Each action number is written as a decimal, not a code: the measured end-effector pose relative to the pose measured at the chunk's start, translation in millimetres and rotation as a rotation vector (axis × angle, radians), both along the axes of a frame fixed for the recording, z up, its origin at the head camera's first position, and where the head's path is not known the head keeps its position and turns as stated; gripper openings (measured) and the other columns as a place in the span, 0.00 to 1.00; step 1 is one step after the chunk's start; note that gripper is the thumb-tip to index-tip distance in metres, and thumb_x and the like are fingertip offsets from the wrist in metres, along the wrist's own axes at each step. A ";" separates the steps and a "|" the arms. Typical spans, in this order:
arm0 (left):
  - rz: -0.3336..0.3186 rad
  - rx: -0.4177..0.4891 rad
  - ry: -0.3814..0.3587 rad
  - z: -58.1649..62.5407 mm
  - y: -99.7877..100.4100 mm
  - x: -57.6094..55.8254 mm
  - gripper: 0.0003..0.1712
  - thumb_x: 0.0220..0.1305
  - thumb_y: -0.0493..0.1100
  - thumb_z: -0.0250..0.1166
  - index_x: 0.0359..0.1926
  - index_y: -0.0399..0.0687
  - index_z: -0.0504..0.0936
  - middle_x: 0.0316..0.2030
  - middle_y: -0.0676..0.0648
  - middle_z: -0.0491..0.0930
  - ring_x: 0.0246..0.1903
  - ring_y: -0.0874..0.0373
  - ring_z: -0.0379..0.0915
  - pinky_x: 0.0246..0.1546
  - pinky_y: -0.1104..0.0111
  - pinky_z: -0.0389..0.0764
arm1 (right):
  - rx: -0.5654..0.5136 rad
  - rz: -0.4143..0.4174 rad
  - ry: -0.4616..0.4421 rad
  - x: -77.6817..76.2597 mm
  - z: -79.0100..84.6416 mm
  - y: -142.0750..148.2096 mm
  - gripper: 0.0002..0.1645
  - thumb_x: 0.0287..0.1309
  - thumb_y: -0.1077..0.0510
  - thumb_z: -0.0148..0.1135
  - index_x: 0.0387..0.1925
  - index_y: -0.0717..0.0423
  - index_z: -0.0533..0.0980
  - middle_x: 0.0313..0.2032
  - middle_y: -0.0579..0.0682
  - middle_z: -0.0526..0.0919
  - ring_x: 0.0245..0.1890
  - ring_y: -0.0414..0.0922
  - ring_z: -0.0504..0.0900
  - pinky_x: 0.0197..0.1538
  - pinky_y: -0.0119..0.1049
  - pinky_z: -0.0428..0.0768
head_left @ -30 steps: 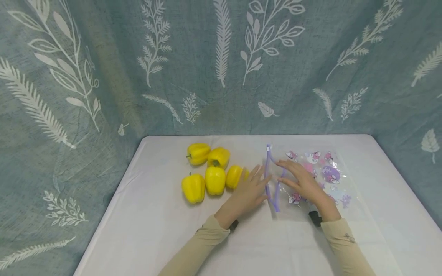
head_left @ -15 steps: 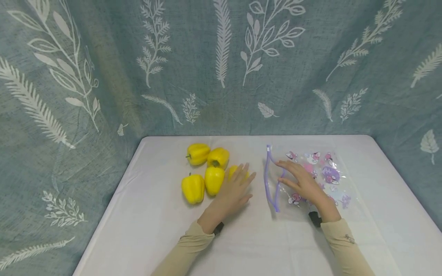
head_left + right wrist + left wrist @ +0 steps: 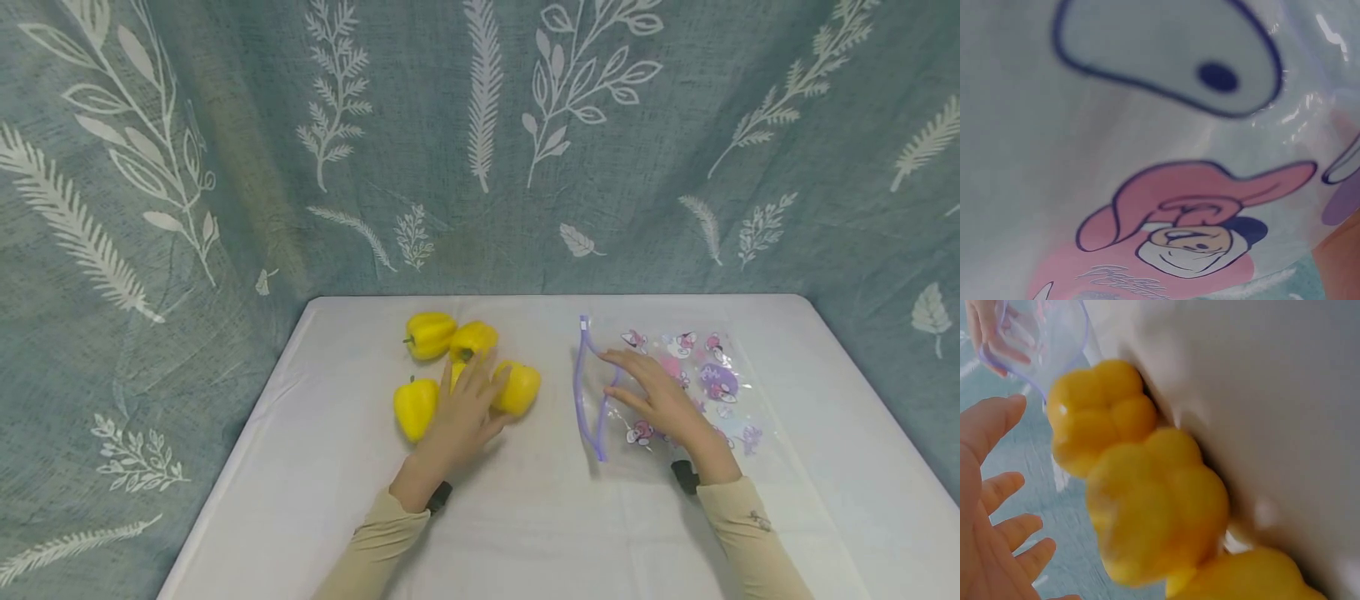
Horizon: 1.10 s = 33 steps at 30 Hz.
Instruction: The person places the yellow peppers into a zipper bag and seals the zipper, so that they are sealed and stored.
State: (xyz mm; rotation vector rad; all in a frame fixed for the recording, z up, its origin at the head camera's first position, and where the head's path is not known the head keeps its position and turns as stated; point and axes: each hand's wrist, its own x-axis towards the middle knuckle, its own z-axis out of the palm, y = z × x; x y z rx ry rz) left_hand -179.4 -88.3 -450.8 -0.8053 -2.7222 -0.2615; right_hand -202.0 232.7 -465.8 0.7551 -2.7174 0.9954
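My left hand (image 3: 459, 417) reaches over a yellow bell pepper (image 3: 457, 372), which it mostly covers in the head view. In the left wrist view its thumb and fingers are spread beside the bell peppers (image 3: 1157, 512) with a gap between. On the right, a clear zip bag (image 3: 697, 408) with pink and purple cartoon prints lies with its purple-edged mouth (image 3: 578, 379) gaping to the left. At that mouth rests my right hand (image 3: 663, 400), thumb and fingers apart. Printed film (image 3: 1191, 206) fills the right wrist view, hiding most of that hand.
Around my left hand sit more yellow bell peppers: one at the back left (image 3: 431, 335), one behind (image 3: 474, 340), one at the left (image 3: 415, 410) and one at the right (image 3: 517, 389). A white cloth covers the table (image 3: 555, 533); a patterned curtain (image 3: 480, 150) hangs behind.
My left hand has moved left from the bag's mouth, past the right-hand bell pepper, to the middle one. The right hand and the bag have stayed in place.
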 end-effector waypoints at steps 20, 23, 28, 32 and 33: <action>0.131 0.038 -0.033 -12.8 -49.3 2.6 0.41 0.55 0.60 0.64 0.66 0.51 0.64 0.70 0.42 0.52 0.68 0.43 0.48 0.64 0.37 0.45 | -0.001 0.003 0.018 0.1 2.2 0.7 0.30 0.60 0.49 0.58 0.63 0.42 0.65 0.62 0.49 0.69 0.64 0.53 0.63 0.65 0.54 0.60; 0.148 0.040 -0.039 -14.0 -56.6 3.3 0.41 0.55 0.59 0.65 0.66 0.50 0.63 0.70 0.42 0.53 0.68 0.42 0.49 0.63 0.36 0.44 | -0.005 0.002 0.012 0.5 2.2 0.1 0.30 0.60 0.49 0.58 0.63 0.41 0.65 0.62 0.48 0.69 0.64 0.53 0.63 0.65 0.54 0.60; 0.180 0.046 -0.074 -15.4 -68.2 5.9 0.42 0.54 0.58 0.66 0.67 0.52 0.62 0.69 0.41 0.54 0.68 0.42 0.46 0.63 0.37 0.45 | -0.008 -0.002 0.004 1.9 2.0 -0.4 0.30 0.60 0.49 0.58 0.64 0.41 0.64 0.62 0.48 0.68 0.65 0.52 0.62 0.65 0.54 0.60; 0.199 0.060 -0.099 -15.5 -75.2 8.0 0.41 0.54 0.59 0.65 0.66 0.51 0.63 0.69 0.39 0.55 0.68 0.41 0.46 0.64 0.37 0.47 | -0.006 0.000 0.003 3.3 2.3 -0.7 0.29 0.61 0.49 0.57 0.64 0.40 0.64 0.63 0.47 0.68 0.65 0.51 0.62 0.65 0.54 0.60; 0.204 0.065 -0.111 -15.6 -76.9 8.8 0.41 0.55 0.60 0.64 0.66 0.51 0.63 0.68 0.39 0.55 0.68 0.41 0.47 0.64 0.38 0.47 | -0.005 0.004 0.004 3.6 2.4 -0.7 0.29 0.61 0.49 0.57 0.64 0.41 0.64 0.63 0.47 0.68 0.65 0.52 0.62 0.65 0.54 0.60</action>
